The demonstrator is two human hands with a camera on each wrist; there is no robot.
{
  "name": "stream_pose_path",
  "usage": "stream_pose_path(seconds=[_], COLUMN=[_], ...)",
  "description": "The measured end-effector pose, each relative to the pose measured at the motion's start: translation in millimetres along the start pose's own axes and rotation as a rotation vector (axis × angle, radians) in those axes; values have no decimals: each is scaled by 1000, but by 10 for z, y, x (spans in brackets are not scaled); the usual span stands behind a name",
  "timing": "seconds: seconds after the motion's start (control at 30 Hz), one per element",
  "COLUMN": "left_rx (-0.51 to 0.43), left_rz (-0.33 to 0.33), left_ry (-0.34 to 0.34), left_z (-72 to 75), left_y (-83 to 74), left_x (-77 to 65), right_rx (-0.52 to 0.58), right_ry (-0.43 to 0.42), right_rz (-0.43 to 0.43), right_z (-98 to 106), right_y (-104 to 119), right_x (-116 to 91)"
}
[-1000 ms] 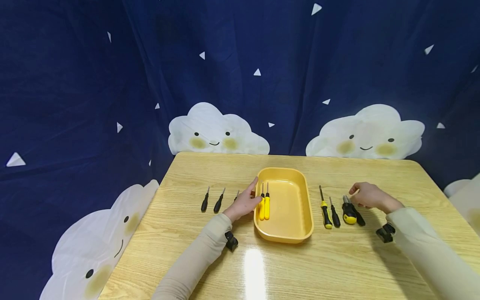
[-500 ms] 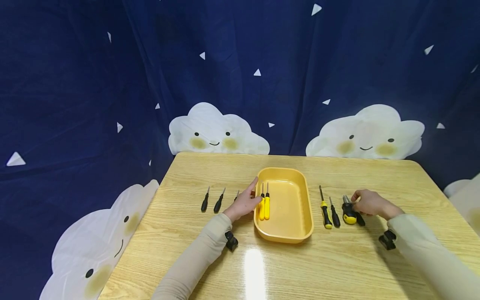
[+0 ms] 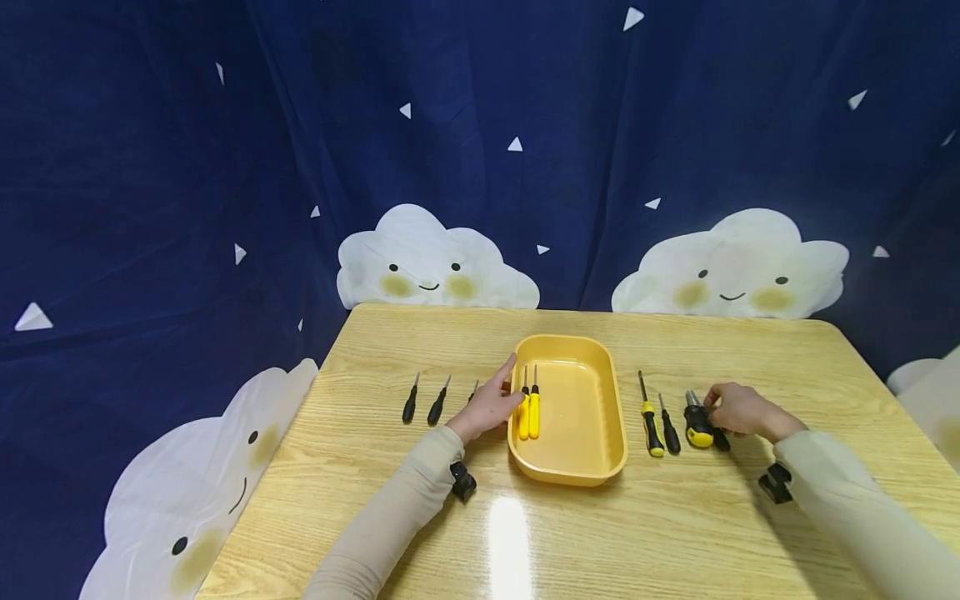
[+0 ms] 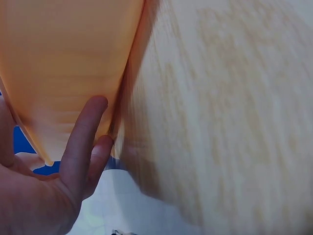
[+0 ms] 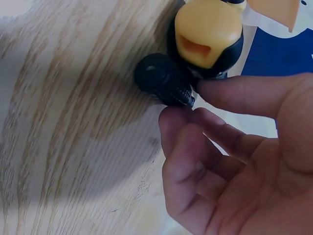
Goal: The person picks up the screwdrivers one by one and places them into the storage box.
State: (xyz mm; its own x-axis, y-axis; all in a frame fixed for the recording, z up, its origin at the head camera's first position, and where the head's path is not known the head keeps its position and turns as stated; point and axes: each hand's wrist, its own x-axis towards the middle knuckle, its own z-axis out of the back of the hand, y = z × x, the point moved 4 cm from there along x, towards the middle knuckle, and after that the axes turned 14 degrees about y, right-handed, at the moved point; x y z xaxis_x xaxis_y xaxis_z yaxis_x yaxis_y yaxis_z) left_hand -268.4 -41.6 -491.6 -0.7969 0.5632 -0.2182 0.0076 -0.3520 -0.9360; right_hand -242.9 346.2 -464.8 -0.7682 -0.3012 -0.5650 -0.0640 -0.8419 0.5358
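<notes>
My left hand [image 3: 489,410] holds the left wall of a yellow plastic tray [image 3: 621,433], its thumb over the rim; in the left wrist view fingers [image 4: 84,132] lie along the outside wall. Two yellow-handled screwdrivers [image 3: 534,417] lie in the tray along its left side. To the right, my right hand [image 3: 742,410] pinches a black-handled screwdriver [image 5: 159,76] between thumb and fingers, its handle end low over the table. Close beside it is a stubby black-and-yellow screwdriver [image 3: 698,429]. The hand hides most of the pinched screwdriver in the head view.
Between tray and right hand lie a long yellow-and-black screwdriver [image 3: 650,425] and a small black screwdriver [image 3: 671,437]. Left of the tray are two black screwdrivers [image 3: 409,407] and a third, mostly behind the left hand. A blue curtain [image 3: 570,167] hangs beyond the wooden table [image 3: 600,542].
My right hand has moved slightly left and down onto the black-handled screwdriver, and its fingers have closed around the handle. The left hand and tray have stayed put.
</notes>
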Motion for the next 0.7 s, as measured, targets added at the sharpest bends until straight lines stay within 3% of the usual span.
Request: stream_pose_path(seconds=[0.7], left_rx=[-33], left_rz=[21], left_ry=[10], left_z=[-29], left_y=[-22], left_x=[-17], right_rx=[-30], right_ry=[-17], right_rz=[-19], right_z=[-71], right_y=[-46], right_x=[50])
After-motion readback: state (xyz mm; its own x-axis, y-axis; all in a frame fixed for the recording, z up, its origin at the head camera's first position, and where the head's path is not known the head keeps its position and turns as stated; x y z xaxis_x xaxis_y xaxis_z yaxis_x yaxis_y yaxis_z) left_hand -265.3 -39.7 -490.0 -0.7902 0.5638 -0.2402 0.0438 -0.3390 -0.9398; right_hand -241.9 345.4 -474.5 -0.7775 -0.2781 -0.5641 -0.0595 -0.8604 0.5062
